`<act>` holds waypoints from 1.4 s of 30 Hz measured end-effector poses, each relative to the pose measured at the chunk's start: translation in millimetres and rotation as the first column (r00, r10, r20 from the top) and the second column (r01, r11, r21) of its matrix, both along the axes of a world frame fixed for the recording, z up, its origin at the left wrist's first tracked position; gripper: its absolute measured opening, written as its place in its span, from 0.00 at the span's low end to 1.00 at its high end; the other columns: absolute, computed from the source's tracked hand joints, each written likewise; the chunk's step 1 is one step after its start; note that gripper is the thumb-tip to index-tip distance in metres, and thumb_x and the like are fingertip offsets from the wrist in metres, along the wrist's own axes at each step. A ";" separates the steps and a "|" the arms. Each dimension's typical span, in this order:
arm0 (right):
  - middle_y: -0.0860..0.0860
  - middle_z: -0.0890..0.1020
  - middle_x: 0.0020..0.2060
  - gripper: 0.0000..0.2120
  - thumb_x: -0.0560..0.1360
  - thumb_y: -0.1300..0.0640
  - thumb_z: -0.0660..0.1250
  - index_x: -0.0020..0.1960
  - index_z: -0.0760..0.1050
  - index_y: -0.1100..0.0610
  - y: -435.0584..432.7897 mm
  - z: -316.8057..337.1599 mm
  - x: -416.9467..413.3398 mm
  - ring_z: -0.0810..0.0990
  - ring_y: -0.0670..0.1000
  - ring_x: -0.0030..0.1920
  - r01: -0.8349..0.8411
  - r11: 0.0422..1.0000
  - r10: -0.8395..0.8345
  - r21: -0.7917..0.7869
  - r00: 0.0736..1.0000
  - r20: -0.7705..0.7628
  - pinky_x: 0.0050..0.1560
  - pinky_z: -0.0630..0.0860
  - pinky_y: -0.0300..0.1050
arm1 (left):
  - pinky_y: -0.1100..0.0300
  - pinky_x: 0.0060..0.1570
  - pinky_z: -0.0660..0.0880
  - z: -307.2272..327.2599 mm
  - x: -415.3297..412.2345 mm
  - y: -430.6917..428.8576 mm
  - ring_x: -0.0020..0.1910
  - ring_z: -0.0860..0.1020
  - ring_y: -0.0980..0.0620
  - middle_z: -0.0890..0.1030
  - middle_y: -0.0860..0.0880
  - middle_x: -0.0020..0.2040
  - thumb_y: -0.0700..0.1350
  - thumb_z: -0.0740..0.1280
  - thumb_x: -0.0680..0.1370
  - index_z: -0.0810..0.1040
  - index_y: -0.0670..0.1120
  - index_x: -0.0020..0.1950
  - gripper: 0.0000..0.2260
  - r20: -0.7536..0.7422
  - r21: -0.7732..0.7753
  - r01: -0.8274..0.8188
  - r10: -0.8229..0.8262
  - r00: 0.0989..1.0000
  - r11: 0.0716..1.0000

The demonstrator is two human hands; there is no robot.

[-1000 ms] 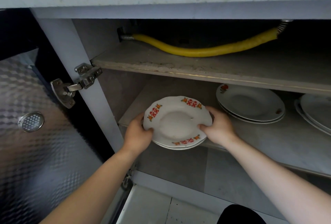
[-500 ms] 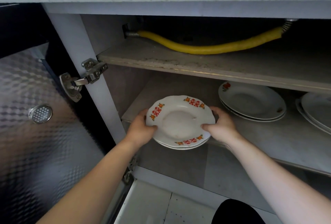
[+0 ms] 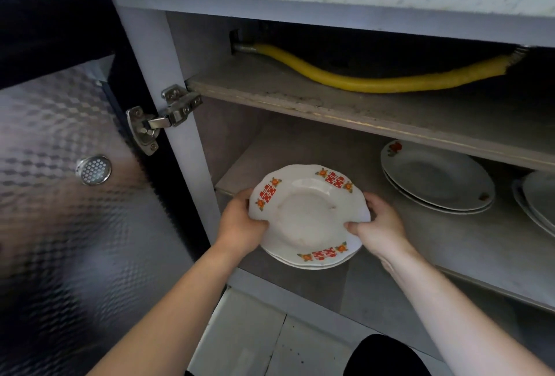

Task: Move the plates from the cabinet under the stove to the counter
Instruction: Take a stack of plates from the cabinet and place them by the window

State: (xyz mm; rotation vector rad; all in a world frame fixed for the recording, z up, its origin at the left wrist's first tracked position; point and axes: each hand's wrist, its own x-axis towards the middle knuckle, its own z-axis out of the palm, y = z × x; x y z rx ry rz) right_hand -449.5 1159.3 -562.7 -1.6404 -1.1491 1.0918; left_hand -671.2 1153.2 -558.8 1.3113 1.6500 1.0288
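Head camera is showing you reaching into the open cabinet, and everything here is being placed against the stack of patterned plates (image 3: 309,213) you are holding. Well to its left the cabinet door (image 3: 60,225) is hanging open, with the hinge (image 3: 162,117) between door and stack. Your left hand (image 3: 240,225) is gripping the stack's left rim and your right hand (image 3: 378,228) is gripping its right rim, thumb lying over the top plate, so both are clamped on the same stack, one at each side. The stack is jutting out past the front edge of the lower shelf (image 3: 450,240), tilting toward you; whether its far rim is touching the shelf, I cannot tell. To its right a second pile of plates (image 3: 435,177) is lying, and a third pile (image 3: 537,201) beyond that. Above it the upper shelf (image 3: 330,102) is hanging low. I am judging that lifting too early is risking a knock against that shelf, and that the tilt is inviting the top plate to slide off toward you.
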 end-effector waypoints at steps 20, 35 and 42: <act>0.34 0.78 0.40 0.26 0.66 0.70 0.71 0.42 0.73 0.37 -31.1 2.1 -42.8 0.77 0.37 0.42 -0.097 0.995 0.096 -0.014 0.995 -0.039 0.33 0.77 0.37 | 0.62 0.46 0.69 8.4 -40.4 -54.8 0.50 0.75 0.55 0.77 0.59 0.45 0.33 0.69 0.68 0.74 0.50 0.59 0.22 -0.097 0.023 -0.133 0.134 0.986 0.991; 0.40 0.83 0.45 0.25 0.68 0.67 0.69 0.52 0.75 0.38 -138.1 176.1 -70.0 0.81 0.42 0.47 -0.145 0.941 0.154 -0.306 0.988 0.004 0.48 0.81 0.50 | 0.76 0.29 0.68 208.1 -43.6 -167.5 0.39 0.72 0.76 0.75 0.65 0.41 0.36 0.66 0.66 0.68 0.60 0.54 0.24 -0.103 -0.337 -0.243 0.221 0.970 0.910; 0.42 0.82 0.45 0.19 0.70 0.63 0.70 0.54 0.76 0.43 -175.0 303.2 -64.6 0.80 0.44 0.48 -0.278 0.901 0.293 -0.334 0.956 -0.007 0.46 0.82 0.51 | 0.53 0.46 0.77 331.6 -37.0 -222.9 0.48 0.74 0.56 0.74 0.63 0.46 0.35 0.64 0.67 0.69 0.55 0.61 0.26 -0.146 -0.418 -0.354 0.323 0.935 0.837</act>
